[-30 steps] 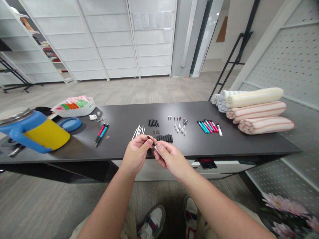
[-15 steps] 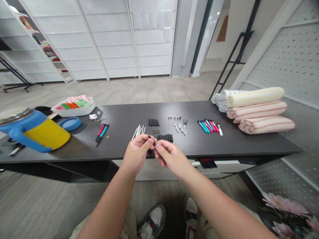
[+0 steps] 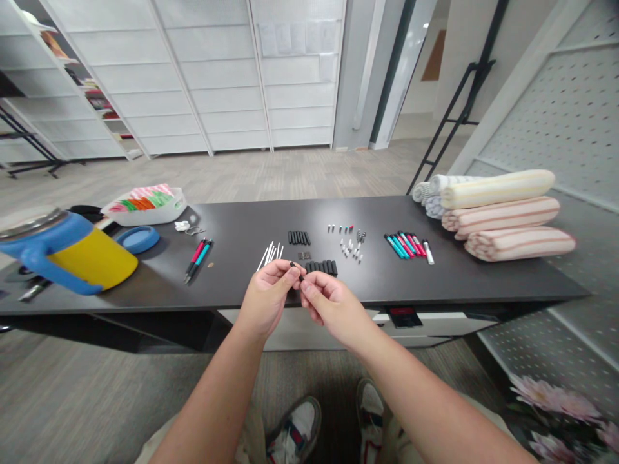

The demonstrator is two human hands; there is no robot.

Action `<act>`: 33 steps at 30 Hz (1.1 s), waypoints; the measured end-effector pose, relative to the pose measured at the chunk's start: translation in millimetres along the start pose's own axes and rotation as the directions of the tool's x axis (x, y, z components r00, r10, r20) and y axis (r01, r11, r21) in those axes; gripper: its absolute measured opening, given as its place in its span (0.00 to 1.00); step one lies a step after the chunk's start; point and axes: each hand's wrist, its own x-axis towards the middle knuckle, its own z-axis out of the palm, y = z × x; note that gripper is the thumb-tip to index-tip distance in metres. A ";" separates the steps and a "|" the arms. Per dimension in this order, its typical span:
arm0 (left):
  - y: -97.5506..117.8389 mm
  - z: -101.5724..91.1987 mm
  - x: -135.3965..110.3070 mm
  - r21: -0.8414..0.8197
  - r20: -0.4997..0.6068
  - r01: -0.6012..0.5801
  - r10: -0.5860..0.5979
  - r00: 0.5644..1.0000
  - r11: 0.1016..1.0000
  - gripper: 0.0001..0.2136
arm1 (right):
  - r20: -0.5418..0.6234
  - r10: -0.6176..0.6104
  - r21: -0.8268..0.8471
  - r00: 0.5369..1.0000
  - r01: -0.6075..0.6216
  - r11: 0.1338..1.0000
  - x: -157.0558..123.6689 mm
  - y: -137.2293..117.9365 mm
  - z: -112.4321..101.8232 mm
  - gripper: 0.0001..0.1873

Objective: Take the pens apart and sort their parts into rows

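My left hand (image 3: 267,289) pinches a small black pen part (image 3: 296,270), held tilted just above the table's front edge. Fingertips of my right hand (image 3: 331,298) close on its lower end, which they partly hide. Right behind the hands lie a row of thick black pen grips (image 3: 322,267), small metal springs (image 3: 304,256) and a row of black tubes (image 3: 298,238). White refill sticks (image 3: 271,254) fan out beyond my left hand. Small white and metal pen pieces (image 3: 351,247) are spread farther right.
Coloured pen barrels (image 3: 409,245) lie to the right, near rolled towels (image 3: 517,212). Two assembled pens (image 3: 198,260) are on the left, with a blue lid (image 3: 138,240), a blue and yellow jug (image 3: 72,251) and a white basket (image 3: 164,214) beyond. The dark table (image 3: 242,222) carries everything.
Both hands keep nearly the same pose around the black pen part. The whole view has shifted very slightly.
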 end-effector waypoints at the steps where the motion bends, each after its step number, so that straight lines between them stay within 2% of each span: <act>1: -0.5 -0.5 0.0 -0.003 0.003 -0.004 0.004 1.000 1.000 0.11 | -0.017 0.001 0.003 1.000 -0.001 1.000 0.4 -0.3 0.2 0.24; 6: -0.2 -0.4 0.1 -0.034 0.000 -0.007 0.007 1.000 0.999 0.11 | 0.012 -0.001 -0.004 1.000 0.001 1.000 0.6 1.9 -1.5 0.20; 13: 1.5 -0.1 3.5 -0.144 -0.070 -0.025 0.015 0.997 0.989 0.12 | 0.020 -0.073 -0.235 0.997 0.075 0.969 -3.1 1.2 -6.7 0.17; 17: 15.1 -5.1 10.5 -0.213 -0.157 -0.078 0.044 0.987 0.974 0.14 | 0.002 -0.097 -0.355 0.995 0.091 0.931 -6.1 -4.6 -8.3 0.15; 20: 30.9 -10.4 15.3 -0.251 -0.205 -0.161 0.110 0.973 0.954 0.13 | -0.009 -0.087 -0.360 0.996 0.078 0.930 -7.4 -8.8 -8.3 0.16; 23: 41.2 -15.0 16.5 -0.204 -0.252 -0.211 0.157 0.955 0.956 0.14 | -0.016 -0.084 -0.318 0.996 0.074 0.945 -7.2 -11.9 -8.4 0.16; 26: 43.4 -17.9 14.6 -0.088 -0.286 -0.205 0.173 0.943 0.975 0.17 | -0.043 -0.132 -0.311 0.990 0.112 0.944 -6.3 -14.2 -13.6 0.17; 28: 43.1 -18.5 13.4 0.013 -0.285 -0.203 0.198 0.938 0.979 0.19 | -0.107 -0.231 -0.394 0.967 0.172 0.903 -5.4 -15.8 -22.3 0.17; 29: 43.0 -18.2 13.4 0.068 -0.280 -0.204 0.215 0.936 0.977 0.20 | -0.143 -0.307 -0.470 0.941 0.209 0.857 -4.9 -16.6 -28.1 0.16; 31: 42.6 -16.2 15.9 0.187 -0.254 -0.196 0.241 0.937 0.962 0.21 | -0.174 -0.480 -0.643 0.859 0.270 0.717 -3.9 -18.0 -41.1 0.14; 33: 41.1 -11.9 23.4 0.325 -0.195 -0.164 0.236 0.952 0.931 0.20 | -0.155 -0.611 -0.754 0.776 0.307 0.581 -2.8 -18.5 -53.3 0.12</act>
